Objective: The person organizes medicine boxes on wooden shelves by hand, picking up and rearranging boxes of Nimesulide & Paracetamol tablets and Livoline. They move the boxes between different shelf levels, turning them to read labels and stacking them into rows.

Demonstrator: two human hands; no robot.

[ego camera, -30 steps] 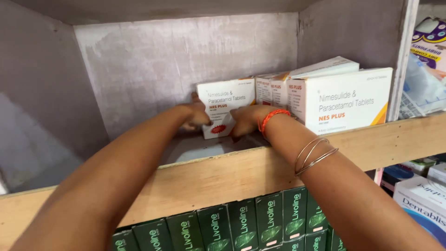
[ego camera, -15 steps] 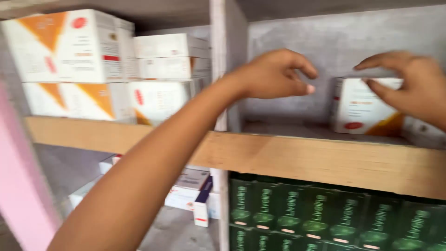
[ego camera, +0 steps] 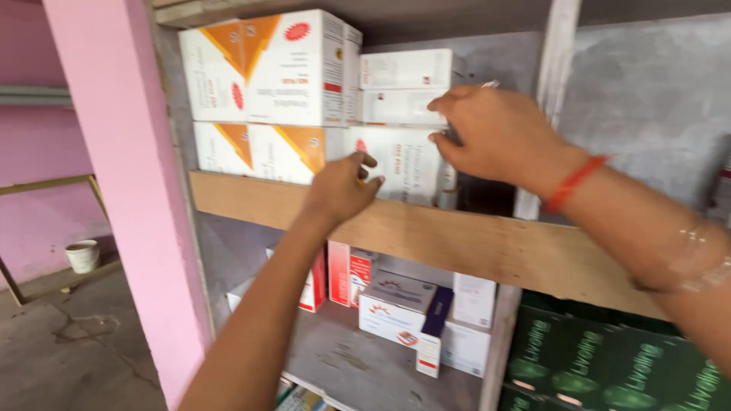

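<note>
**Both hands at a stack of white cartons on the upper shelf**

Head view: the left hand reaches up to the front edge of the wooden shelf, its fingers curled loosely, fingertips at the lower front of a white carton with red print that stands on the shelf. The frame is blurred there, so I cannot tell whether the fingers actually grip the carton or only touch it. The right hand, with an orange thread band on its wrist and thin bangles further up the forearm, is half-open, thumb and fingers bent around the right end of the same carton and of the smaller white boxes stacked above it.

To the left of these stand larger white-and-orange cartons, two rows high, next to a pink pillar. On the lower shelf lie several white and red packs, some upright, some flat. Dark green boxes fill the compartment at the lower right. A small white pot stands on the floor at the far left.
</note>
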